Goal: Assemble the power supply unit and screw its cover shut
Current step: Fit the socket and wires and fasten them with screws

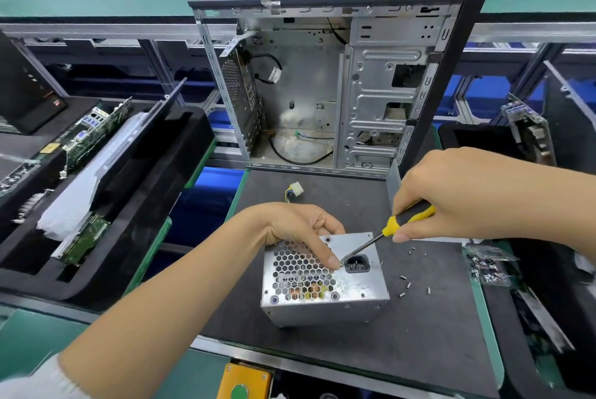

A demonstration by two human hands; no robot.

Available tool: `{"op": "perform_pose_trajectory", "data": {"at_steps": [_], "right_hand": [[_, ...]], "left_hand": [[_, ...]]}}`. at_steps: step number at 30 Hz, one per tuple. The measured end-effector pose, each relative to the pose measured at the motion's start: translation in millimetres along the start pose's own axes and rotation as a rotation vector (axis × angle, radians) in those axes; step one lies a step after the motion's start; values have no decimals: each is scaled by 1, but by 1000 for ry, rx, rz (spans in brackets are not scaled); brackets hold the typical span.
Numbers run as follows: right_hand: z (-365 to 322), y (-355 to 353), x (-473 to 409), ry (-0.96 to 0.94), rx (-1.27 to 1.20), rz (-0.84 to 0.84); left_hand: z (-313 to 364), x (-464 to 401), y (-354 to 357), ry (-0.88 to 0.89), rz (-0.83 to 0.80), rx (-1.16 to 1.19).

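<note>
**Screwdriver tip set beside the power socket**

Fingers of the right hand [458,195] are curled round the yellow-and-black handle of a screwdriver [387,231], which is held tilted, its tip lowered to the top face of the power supply unit [322,282] just left of the black power socket [357,263]. The left hand [296,227] is laid on the far edge of the unit, fingers curled, with a fingertip pressed down right at the tip; whether a screw is pinched there cannot be told. The unit is stood on the dark mat of the desk [419,350]. Loose screws [407,282] are scattered to its right, near a small plastic bag [488,264]. An open computer case [322,85] is stood upright at the far side.
</note>
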State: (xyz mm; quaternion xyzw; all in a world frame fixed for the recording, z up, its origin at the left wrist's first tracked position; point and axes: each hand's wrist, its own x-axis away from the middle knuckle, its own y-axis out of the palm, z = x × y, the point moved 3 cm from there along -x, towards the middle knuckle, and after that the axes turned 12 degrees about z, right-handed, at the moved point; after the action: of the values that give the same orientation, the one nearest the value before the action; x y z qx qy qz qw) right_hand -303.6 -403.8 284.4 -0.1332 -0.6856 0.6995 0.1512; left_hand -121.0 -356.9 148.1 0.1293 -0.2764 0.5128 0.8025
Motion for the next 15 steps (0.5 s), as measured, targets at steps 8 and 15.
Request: {"op": "perform_pose_trajectory", "data": {"at_steps": [8,15], "right_hand": [[-2,1,-3,10,55,-70],[-29,-12,-7,-98,259,-111]], "left_hand": [[-1,-1,-1,-16,9,-8],[-1,-2,-2,-33,-1,-18]]}}
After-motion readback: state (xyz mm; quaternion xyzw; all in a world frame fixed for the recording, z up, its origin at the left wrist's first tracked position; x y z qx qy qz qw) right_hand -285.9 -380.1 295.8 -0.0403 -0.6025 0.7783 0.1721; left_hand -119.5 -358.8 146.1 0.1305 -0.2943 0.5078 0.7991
